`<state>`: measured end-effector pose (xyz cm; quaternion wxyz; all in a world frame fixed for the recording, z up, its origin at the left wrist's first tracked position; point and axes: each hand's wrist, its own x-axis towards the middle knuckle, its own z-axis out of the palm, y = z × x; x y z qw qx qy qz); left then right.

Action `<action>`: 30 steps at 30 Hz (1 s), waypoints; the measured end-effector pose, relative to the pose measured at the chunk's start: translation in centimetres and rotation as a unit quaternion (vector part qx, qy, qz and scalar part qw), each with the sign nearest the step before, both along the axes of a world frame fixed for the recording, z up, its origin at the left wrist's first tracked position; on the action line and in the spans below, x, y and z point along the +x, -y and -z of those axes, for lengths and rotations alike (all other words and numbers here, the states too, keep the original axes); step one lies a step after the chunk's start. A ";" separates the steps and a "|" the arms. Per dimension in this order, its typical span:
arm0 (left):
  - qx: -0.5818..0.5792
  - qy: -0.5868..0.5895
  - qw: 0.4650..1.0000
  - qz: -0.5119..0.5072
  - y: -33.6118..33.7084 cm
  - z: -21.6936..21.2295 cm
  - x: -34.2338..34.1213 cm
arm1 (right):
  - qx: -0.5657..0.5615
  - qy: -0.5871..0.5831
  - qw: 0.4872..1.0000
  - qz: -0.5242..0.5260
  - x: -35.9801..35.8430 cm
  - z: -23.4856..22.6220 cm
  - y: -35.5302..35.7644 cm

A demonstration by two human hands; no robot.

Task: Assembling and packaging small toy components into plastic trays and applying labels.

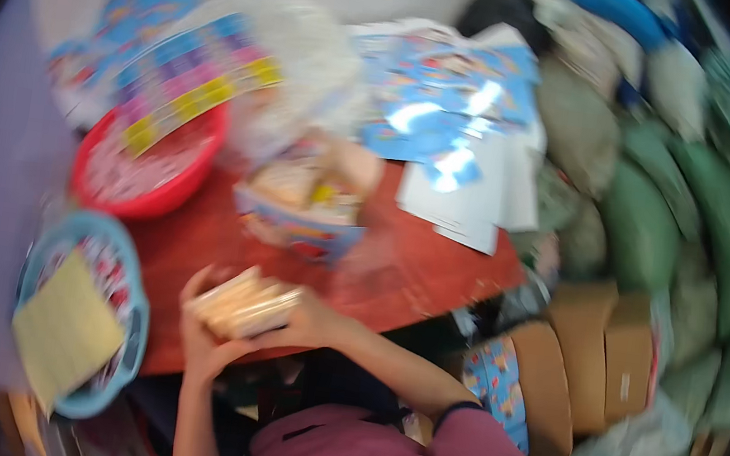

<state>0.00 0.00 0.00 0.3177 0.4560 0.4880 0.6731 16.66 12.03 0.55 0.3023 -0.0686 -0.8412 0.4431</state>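
In front of me, over the near edge of the red table (432, 273), both hands hold a stack of pale cream, flat pieces (248, 303), blurred, seemingly in clear wrap. My left hand (202, 349) closes around its left end and underside. At its right end, my right hand (310, 321) grips it with bent fingers. Just beyond stands an open printed box (291, 233), blue with coloured pictures. Similar cream pieces and something yellow show inside it. What exactly the pieces are is too smeared to tell.
At the left are a red basin (215, 159) with small pinkish items under a colourful printed sheet (191, 88), and a blue basin (141, 310) bearing a yellowish card (68, 328). Blue printed sheets (455, 84) lie at the back. Cardboard boxes (575, 354) and green sacks (644, 217) crowd the right.
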 end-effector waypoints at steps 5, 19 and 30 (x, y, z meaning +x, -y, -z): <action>-0.006 -0.024 0.999 0.034 -4.8 2.5 6.5 | -0.030 0.046 0.996 0.071 4.3 2.6 -1.9; 0.000 -0.101 0.995 0.007 -4.2 2.1 4.4 | -0.099 -0.057 0.992 0.054 2.2 2.1 -1.2; -0.006 -0.037 0.997 -0.067 -5.6 4.9 7.9 | -0.188 0.038 0.980 0.059 6.7 6.2 -2.8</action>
